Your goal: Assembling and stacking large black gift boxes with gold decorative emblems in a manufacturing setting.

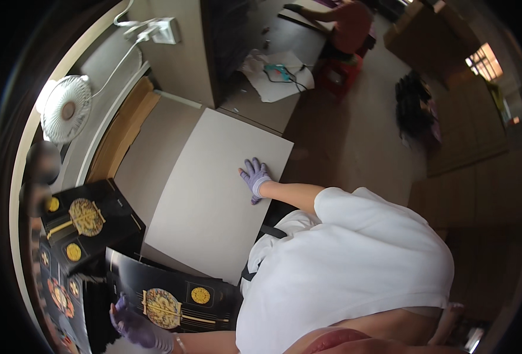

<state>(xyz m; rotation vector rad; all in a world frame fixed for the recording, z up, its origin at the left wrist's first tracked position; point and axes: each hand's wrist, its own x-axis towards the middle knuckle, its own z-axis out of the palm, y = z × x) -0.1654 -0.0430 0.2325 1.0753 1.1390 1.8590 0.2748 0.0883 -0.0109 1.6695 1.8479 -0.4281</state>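
Observation:
A large pale board (208, 177) lies flat on the work table. My right hand (254, 178), in a purple glove with bare fingertips, rests palm down on it near its right edge, fingers spread. At the lower left, my left hand (140, 327), gloved alike, has its fingers curled at the edge of a black printed sheet (165, 304) with a gold round design. The sheet bows upward at its far left corner and overlaps the board's near end. Part of the left fingers is hard to make out.
Black printed stacks (87, 221) and more printed sheets (60, 295) lie to the left. A white fan (66, 112) stands by the wall, below a power socket (165, 30). A brown cardboard strip (122, 133) edges the table. Another person (350, 26) works beyond a red stool (337, 76).

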